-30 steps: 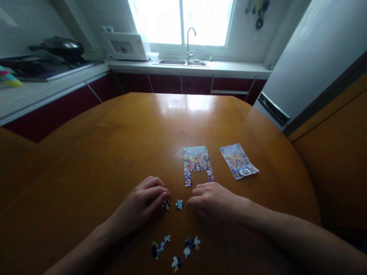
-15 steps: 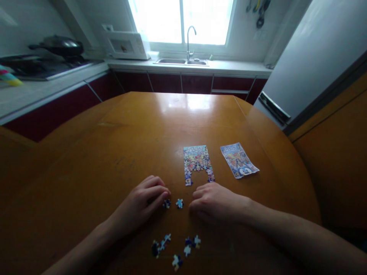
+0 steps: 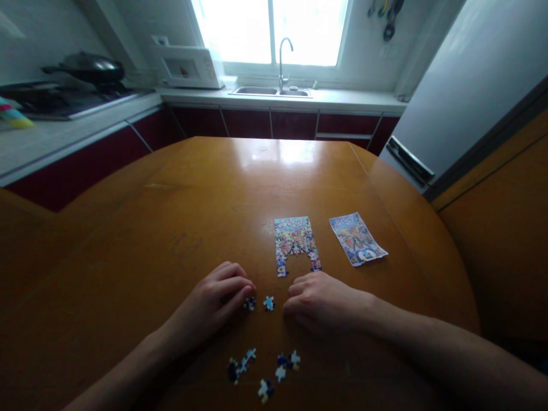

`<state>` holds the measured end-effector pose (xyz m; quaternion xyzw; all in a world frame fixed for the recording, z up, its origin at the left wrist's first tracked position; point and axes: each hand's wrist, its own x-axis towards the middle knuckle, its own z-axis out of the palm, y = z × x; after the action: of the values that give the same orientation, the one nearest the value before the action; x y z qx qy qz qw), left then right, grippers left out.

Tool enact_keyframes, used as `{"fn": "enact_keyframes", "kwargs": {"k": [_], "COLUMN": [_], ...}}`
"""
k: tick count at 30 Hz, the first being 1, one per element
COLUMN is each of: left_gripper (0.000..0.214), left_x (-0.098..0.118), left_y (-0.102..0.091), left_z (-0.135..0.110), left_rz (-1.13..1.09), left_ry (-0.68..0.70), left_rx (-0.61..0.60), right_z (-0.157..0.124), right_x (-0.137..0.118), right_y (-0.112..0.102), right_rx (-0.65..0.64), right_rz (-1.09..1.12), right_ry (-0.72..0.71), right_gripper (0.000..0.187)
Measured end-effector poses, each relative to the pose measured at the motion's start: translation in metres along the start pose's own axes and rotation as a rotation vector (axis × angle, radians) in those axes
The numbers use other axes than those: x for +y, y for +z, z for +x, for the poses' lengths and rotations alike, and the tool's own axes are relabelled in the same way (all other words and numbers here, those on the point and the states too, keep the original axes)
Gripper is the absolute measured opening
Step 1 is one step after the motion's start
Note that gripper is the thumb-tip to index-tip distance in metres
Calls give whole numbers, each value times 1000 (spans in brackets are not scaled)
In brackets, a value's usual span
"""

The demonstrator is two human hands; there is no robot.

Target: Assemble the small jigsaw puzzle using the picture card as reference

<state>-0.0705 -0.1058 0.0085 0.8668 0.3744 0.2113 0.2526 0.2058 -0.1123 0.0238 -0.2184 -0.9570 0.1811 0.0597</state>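
My left hand [image 3: 220,294] rests on the table with its fingers curled and its thumb near the index finger. A dark, patterned puzzle piece [image 3: 249,304] pokes out at its fingertips. Just right of that lies a light blue puzzle piece [image 3: 269,303], between the hands and touched by neither. My right hand [image 3: 314,299] is curled closed, knuckles up, below the lower right corner of a partly assembled jigsaw puzzle [image 3: 294,234]. Its fingertips are tucked under, so what they hold, if anything, is hidden. The puzzle has a gap at its bottom middle.
A creased picture sheet [image 3: 357,240] lies right of the puzzle. Nearer me are several loose puzzle pieces, among them a white-and-dark piece [image 3: 265,390] and a pale piece [image 3: 280,373]. The wooden table [image 3: 192,188] reaches toward a counter with a sink [image 3: 257,91].
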Motion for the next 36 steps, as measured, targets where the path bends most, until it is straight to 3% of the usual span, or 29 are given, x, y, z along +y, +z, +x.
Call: {"fn": "enact_keyframes", "kwargs": {"k": [24,27,32,36], "left_gripper": [13,13,13,13], "left_x": [-2,-4,-8,-7], "left_y": [0,-4,-15,-19], "left_z": [-1,-1,-2,-3], "left_rz": [40,60,92,91], "left_ry": [14,-20,-85,-115], "left_rx": [23,53,154,200], "right_z": [-2,-3,-6,-7], "right_x": [1,3,12,18], "right_y": [4,5,3,1], "right_rx": [18,134,560,748], "right_rz": [-24,-26,42,90], "right_ry": [5,34,230,332], "right_gripper": [15,14,23,23]}}
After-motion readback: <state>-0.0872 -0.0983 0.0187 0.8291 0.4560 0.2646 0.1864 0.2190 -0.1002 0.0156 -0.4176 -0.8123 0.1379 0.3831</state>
